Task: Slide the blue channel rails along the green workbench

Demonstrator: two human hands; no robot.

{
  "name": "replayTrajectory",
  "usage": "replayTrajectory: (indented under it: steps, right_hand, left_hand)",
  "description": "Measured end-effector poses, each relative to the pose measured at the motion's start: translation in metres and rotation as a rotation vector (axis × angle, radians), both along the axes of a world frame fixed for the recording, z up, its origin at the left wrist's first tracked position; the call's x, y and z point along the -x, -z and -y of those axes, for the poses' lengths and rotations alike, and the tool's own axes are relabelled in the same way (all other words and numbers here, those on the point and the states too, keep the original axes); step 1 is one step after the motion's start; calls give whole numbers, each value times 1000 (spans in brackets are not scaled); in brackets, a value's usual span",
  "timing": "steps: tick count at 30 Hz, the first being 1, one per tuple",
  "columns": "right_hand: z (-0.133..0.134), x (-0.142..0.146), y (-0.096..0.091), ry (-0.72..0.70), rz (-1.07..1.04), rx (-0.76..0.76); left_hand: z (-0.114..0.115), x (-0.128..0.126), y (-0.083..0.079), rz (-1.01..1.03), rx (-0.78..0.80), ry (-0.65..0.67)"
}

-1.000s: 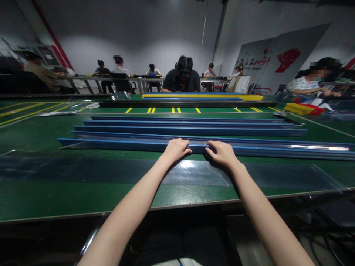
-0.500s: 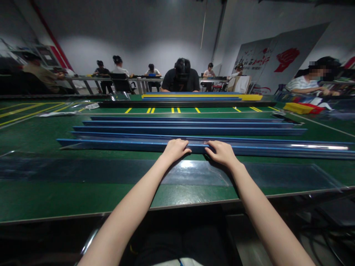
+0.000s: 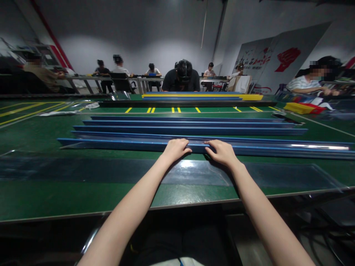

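A long blue strip lies across the green table, nearest to me among several parallel blue strips. My left hand grips its near edge at the middle, fingers curled over the top. My right hand grips the same strip a short way to the right, fingers curled too. A clear plastic sheet lies flat on the table between the strip and the table's front edge, under my wrists.
More blue and yellow strips lie at the far side, where a person in black sits facing me. Other people sit at tables behind and at the right. Red and yellow items lie at the far right.
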State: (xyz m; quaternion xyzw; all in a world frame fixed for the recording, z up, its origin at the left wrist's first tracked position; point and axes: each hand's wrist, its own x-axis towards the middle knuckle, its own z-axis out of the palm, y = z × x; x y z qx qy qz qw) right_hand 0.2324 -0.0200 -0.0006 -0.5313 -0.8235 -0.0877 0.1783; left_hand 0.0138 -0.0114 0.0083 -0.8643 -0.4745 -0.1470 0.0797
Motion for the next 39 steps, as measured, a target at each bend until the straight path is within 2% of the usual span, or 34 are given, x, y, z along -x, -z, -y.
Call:
replayTrajectory:
  steps: [14,29,39]
  right_hand:
    - [0,0,2,-11,-6,-35]
    - [-1,-1,3,-26,-22,-46]
    - [0,0,3,-28,-27,-38]
  left_hand:
    - [0,-2,-1,-84,11,-33]
    - [0,1,-1,53,18,-23]
    - [-2,0,-1,69,17,-49]
